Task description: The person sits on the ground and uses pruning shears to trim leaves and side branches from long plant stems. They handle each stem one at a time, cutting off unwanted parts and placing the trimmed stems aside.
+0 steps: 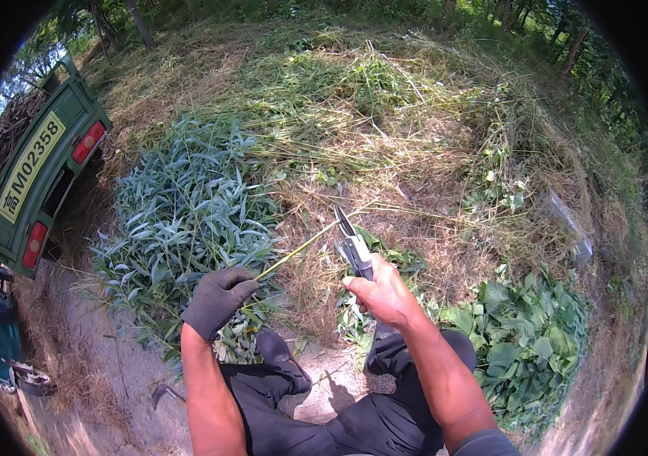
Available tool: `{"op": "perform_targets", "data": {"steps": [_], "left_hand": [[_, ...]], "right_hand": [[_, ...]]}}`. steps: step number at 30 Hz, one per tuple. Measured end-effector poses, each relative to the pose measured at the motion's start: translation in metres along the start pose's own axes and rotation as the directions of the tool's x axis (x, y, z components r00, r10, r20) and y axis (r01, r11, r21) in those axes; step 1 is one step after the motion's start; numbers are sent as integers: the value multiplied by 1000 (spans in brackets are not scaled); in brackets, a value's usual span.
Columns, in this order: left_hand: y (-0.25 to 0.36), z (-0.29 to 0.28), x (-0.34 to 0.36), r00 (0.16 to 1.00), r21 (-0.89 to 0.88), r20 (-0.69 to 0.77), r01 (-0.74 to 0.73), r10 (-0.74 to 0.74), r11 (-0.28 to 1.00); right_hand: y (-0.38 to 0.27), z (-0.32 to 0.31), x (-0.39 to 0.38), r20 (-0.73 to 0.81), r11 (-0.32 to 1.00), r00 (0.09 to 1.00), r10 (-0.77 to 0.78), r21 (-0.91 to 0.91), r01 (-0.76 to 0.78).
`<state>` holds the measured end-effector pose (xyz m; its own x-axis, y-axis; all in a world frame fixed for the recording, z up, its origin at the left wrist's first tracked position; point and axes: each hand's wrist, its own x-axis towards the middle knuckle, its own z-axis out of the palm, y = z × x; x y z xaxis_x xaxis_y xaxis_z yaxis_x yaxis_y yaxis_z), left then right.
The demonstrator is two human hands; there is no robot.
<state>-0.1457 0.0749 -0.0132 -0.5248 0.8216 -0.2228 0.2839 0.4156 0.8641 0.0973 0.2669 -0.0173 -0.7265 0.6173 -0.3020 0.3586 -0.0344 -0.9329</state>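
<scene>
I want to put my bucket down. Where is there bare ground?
Bare dirt lies left of the legs, below the leaf pile. A small patch shows between the knees. The cut grass ahead and the broad leaves are crowded.

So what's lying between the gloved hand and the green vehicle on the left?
In the head view, a heap of cut blue-green leafy stems fills most of the stretch between the gloved left hand and the green vehicle, with some bare dirt beside it.

Both hands closed: gloved left (217,300), bare right (381,292).
</scene>
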Motion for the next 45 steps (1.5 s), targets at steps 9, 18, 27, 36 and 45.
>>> {"op": "perform_targets", "data": {"steps": [9,18,27,36,45], "left_hand": [[17,-8,-5,989,-140,-12,147,-150,979],[4,7,6,998,-79,-54,27,-31,997],[3,12,8,1000,-36,24,5,-4,999],[11,20,9,995,62,69,-73,68,995],[10,-6,-1,994,15,23,103,-104,995]], "right_hand": [[5,1,2,-34,1000,999,8,12,-8],[-13,9,-7,198,991,978,-65,-101,86],[-6,17,-4,254,975,953,-167,-103,198],[6,16,-1,163,989,986,20,-147,5],[10,7,5,77,999,996,-40,-16,41]]}}
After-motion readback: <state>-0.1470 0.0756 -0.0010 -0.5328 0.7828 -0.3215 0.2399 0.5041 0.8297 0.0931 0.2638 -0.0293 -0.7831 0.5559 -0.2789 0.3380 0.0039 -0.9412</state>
